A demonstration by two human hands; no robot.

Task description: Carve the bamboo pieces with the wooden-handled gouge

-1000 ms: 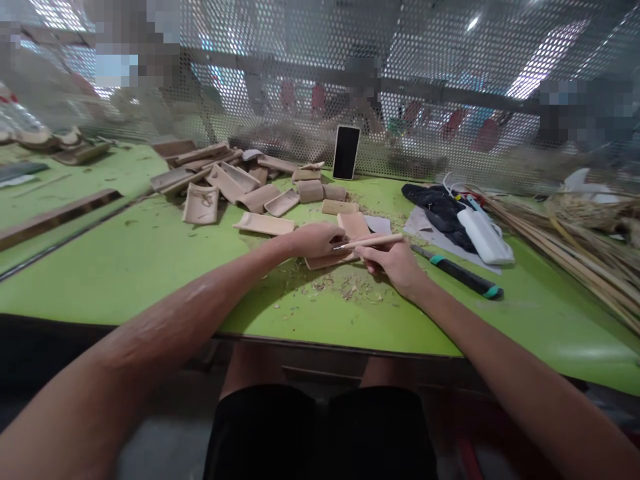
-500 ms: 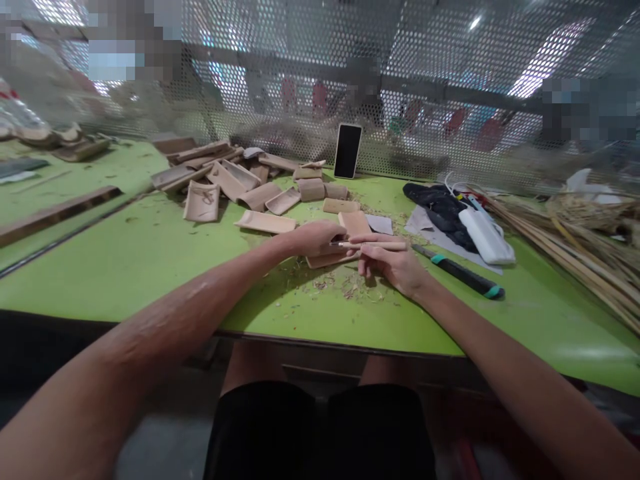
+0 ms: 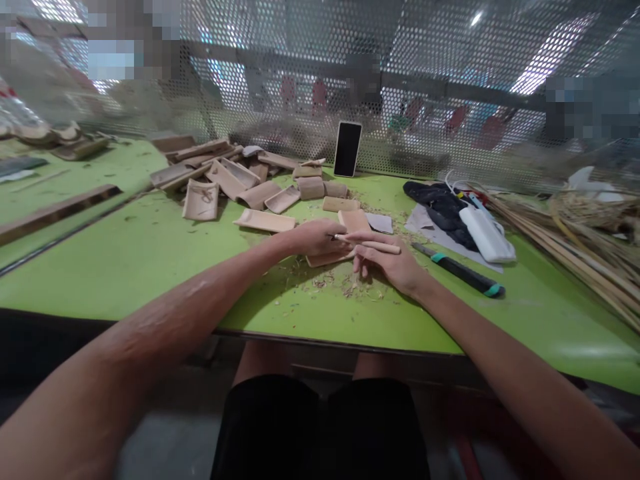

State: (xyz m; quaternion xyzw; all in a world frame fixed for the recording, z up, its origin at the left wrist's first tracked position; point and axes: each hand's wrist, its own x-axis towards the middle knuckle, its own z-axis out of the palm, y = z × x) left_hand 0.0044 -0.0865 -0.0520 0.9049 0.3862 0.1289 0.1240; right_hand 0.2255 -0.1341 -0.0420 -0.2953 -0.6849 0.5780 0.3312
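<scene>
My right hand (image 3: 393, 263) is closed around the pale wooden handle of a slender carving tool (image 3: 385, 247). The tool's tip points left and meets the fingers of my left hand (image 3: 320, 239). That hand is closed over a split bamboo piece (image 3: 323, 260), which lies low on the table beneath both hands. Its fingertips are partly hidden. Just behind the hands sits another curved bamboo piece (image 3: 354, 221), beside a scrap of grey sandpaper (image 3: 381, 223). Thin shavings (image 3: 350, 287) are scattered in front of the bamboo.
A pile of bamboo pieces (image 3: 225, 170) covers the back left. One phone (image 3: 348, 149) leans upright against the perforated screen. At right lie a black-and-teal handled tool (image 3: 463, 272), a dark glove (image 3: 437, 207), a white block (image 3: 487, 233) and long strips (image 3: 575, 260).
The carving tool has tilted, its tip rising and its handle end dropping slightly. My right hand has shifted a little left, closer to my left hand.
</scene>
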